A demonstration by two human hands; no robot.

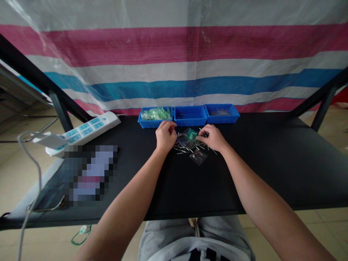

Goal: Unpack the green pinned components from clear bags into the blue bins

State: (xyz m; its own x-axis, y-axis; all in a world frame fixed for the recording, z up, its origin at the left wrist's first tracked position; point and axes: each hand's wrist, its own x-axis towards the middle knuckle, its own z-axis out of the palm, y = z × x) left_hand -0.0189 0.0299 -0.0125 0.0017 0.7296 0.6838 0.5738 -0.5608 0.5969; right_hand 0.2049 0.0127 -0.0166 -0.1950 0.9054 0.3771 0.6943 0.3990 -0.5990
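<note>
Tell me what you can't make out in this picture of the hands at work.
In the head view:
What the left hand may hold: its own fingers hide it.
What the right hand may hold: its own fingers hide it.
The exact kind of the small metal pins: too small.
The contents of the right blue bin: too small.
The pixelated patch: blurred out.

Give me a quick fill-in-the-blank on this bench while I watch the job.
The bins along the far edge number ____. The green packets sit in the ____ bin. The left hand and right hand are at the loose pins on the ____ table.

Missing words: three; left; black.
</note>
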